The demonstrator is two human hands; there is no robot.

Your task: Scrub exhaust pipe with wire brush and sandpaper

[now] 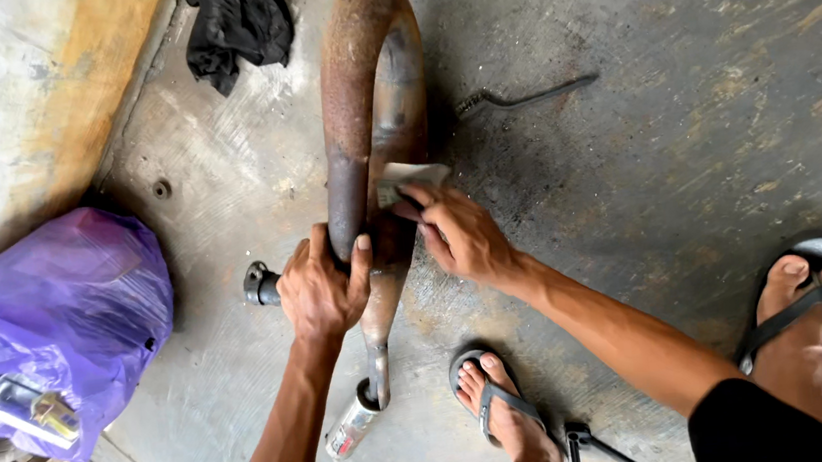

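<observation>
Rusty exhaust pipe on the concrete floor

My left hand (321, 292) grips the bent rusty pipe (367, 135) mid-floor; my right hand (462, 236) presses a sandpaper scrap (406, 178) against it, purple bag (57, 315) near the floor's left edge.

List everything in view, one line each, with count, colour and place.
exhaust pipe: 1, rusty brown, bent, centre floor
sandpaper piece: 1, grey, pressed on the pipe
cloth: 1, black, top
plastic bag: 1, purple, left
wire brush: 1, dark, right of the pipe
small can: 1, silvery, by the pipe's lower end
concrete floor: grey
sandals: 2, black, on feet
left hand: grips pipe
right hand: presses sandpaper
</observation>
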